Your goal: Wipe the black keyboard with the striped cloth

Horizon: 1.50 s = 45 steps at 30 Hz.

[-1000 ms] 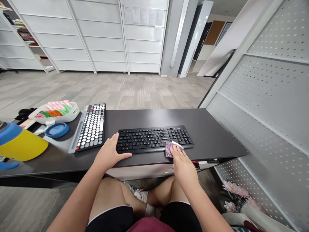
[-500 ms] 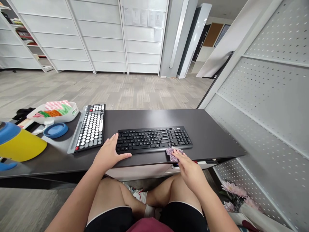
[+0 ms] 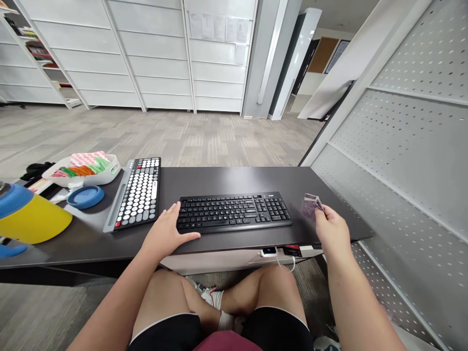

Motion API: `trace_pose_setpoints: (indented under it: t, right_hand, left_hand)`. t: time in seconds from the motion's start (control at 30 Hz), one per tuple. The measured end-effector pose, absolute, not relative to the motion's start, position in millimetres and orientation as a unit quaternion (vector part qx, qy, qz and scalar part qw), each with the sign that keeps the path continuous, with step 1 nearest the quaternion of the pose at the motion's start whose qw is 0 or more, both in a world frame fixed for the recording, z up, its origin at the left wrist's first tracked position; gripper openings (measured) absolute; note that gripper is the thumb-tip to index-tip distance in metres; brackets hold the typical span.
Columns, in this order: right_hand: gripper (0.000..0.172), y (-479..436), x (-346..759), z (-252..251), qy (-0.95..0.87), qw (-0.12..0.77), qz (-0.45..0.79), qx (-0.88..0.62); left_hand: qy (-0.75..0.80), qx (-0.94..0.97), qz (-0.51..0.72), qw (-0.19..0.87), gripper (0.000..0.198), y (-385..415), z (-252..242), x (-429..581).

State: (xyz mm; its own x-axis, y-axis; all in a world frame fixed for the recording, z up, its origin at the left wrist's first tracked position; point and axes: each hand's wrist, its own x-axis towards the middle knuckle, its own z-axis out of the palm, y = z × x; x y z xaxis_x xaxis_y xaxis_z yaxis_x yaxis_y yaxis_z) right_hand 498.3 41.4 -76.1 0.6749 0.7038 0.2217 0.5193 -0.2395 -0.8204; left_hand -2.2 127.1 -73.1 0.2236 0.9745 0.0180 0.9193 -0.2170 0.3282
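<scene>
A black keyboard [image 3: 234, 212] lies flat on the dark desk in front of me. My left hand [image 3: 166, 229] is at its left end, fingers stretched along the side edge and thumb spread out along the front edge. Beyond the keyboard's right end, my right hand [image 3: 331, 226] pinches a small purple patterned cloth [image 3: 310, 205] between thumb and fingers. The cloth is slightly blurred and appears apart from the keyboard.
Left of the black keyboard stands a grey keyboard with white round keys [image 3: 137, 195]. Farther left are a blue lid [image 3: 86, 196], a white basket [image 3: 111, 170] of colourful items and a yellow-and-blue bottle [image 3: 36, 217]. A perforated panel [image 3: 402, 161] borders the desk's right side.
My right hand has moved right and away from the keyboard's front edge, carrying the cloth, and it has gone from pressing flat to pinching. My left hand has stayed in place.
</scene>
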Motion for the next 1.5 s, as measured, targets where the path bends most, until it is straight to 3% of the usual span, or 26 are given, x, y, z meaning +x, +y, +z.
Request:
trace_pose_setpoints:
  t: [0.1,0.23,0.77,1.33,1.5]
  right_hand:
    - [0.047,66,484,-73,-0.449,0.37,0.014,-0.813]
    - [0.046,90,449,-90,-0.586,0.299,0.027,-0.753]
    - [0.054,64,446,-112,-0.727,0.277,0.003,-0.629]
    - [0.054,12,423,-122,-0.726,0.262,-0.025,-0.635]
    - [0.054,-5,421,-121,-0.713,0.283,0.027,-0.641]
  left_hand:
    - [0.609,0.776,0.109,0.123,0.136,127,-72,-2]
    - [0.615,0.772,0.103,0.123,0.135,127,-71,-2]
    - [0.61,0.777,0.101,0.116,0.132,127,-66,2]
    - [0.604,0.781,0.114,0.113,0.131,128,-67,3]
    - [0.609,0.779,0.103,0.11,0.131,127,-66,3]
